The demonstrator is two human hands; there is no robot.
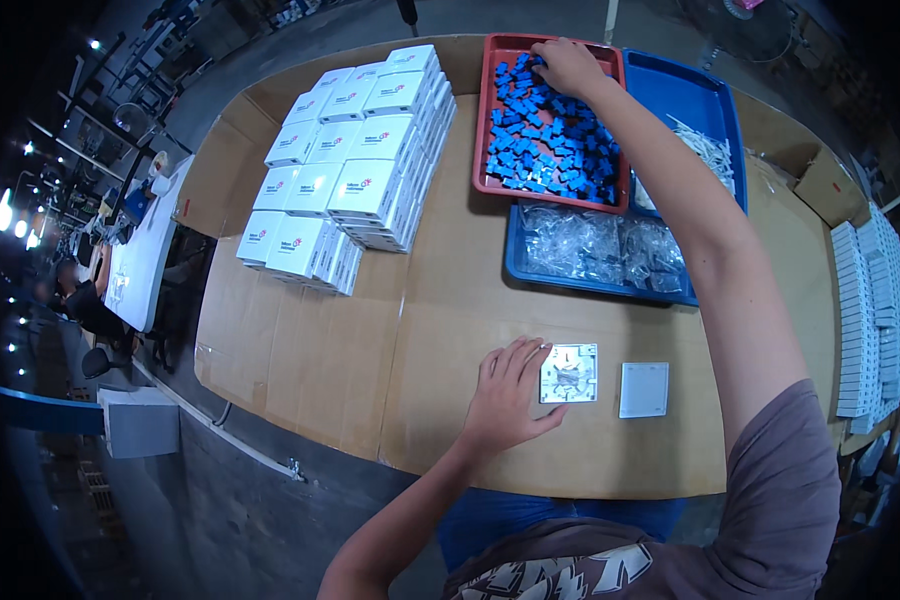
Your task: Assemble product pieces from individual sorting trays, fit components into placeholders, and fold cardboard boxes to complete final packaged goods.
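My left hand (pixel 510 396) steadies a square white plastic housing (pixel 569 374) on the cardboard surface, its fingers and thumb at the left side. The housing lies with its inner side up, and something pale or clear sits in its middle. Just right of it is a flat white square cover (pixel 644 390). My right arm stretches far forward, with my right hand (pixel 569 68) at the top of a red tray (pixel 481 150) of small blue and black connector pieces (pixel 545 140). Its fingers are bent down among the pieces; what they pinch is hidden.
Stacked white boxes (pixel 310 185) stand at the left. A blue tray (pixel 735 130) holds thin white sticks (pixel 705 150); another blue tray (pixel 595 288) holds clear plastic bags (pixel 570 240). White parts (pixel 870 310) are piled at far right. A person (pixel 95 300) sits far left.
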